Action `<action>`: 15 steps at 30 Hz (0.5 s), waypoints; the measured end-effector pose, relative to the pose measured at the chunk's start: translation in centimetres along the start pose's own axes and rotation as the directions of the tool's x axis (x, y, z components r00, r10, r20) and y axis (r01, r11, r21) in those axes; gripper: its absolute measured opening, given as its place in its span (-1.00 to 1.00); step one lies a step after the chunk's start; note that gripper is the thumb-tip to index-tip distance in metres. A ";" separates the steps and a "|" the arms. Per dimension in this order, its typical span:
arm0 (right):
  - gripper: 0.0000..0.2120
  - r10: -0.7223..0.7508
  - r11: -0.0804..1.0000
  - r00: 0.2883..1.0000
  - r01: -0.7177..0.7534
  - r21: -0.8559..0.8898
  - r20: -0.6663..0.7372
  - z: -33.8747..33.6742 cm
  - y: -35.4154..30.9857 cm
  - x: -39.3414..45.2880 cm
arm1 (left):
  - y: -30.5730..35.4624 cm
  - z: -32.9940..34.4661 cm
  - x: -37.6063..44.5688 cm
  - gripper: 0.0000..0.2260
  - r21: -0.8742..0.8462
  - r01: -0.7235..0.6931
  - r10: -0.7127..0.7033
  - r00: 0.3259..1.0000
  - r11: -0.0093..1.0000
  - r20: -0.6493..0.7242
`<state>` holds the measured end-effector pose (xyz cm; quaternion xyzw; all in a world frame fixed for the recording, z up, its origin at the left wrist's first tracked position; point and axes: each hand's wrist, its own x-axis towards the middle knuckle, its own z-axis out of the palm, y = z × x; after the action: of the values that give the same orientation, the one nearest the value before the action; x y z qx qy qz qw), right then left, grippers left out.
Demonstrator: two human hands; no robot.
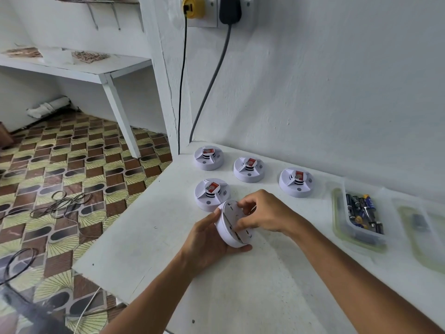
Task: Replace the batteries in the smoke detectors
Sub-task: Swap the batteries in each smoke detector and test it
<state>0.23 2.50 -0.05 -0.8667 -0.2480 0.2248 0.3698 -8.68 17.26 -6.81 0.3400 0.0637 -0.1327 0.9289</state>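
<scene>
Left hand (207, 239) cups a tilted smoke detector (230, 227) above the tabletop (240, 285); right hand (263, 214) fingers pinch its back (four more stand beyond).

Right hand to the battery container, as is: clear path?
Probably yes, once freed. The right hand is gripping the held detector with the left hand; bare counter lies between it and the open battery container.

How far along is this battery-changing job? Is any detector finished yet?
Nothing shows which are finished. Four smoke detectors sit closed on the white table; whether they hold new batteries can't be told. In hand: the left hand grips a fifth detector tilted on edge, the right hand working at its back. The container of batteries waits at the right.
</scene>
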 end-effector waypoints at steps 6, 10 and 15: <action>-0.63 0.042 0.999 0.999 -0.042 -0.027 -0.006 0.0 -0.8 0.1 | 0.1 -0.1 0.1 -0.52 0.037 -0.009 0.006 0.996 0.999 0.087; -0.53 0.102 0.994 0.995 -0.102 -0.033 0.002 0.1 -1.0 0.3 | 0.1 -0.3 0.2 -0.49 0.048 -0.007 0.002 0.996 0.999 0.088; -0.53 0.181 0.983 0.983 -0.181 0.016 -0.040 0.6 -1.4 -0.5 | 0.2 -0.3 0.2 -0.46 0.055 0.002 -0.008 0.995 0.998 0.097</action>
<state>-0.89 3.34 0.74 -0.8878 -0.1592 0.2412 0.3582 -8.49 17.57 -7.00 0.3582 0.0156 -0.1532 0.9209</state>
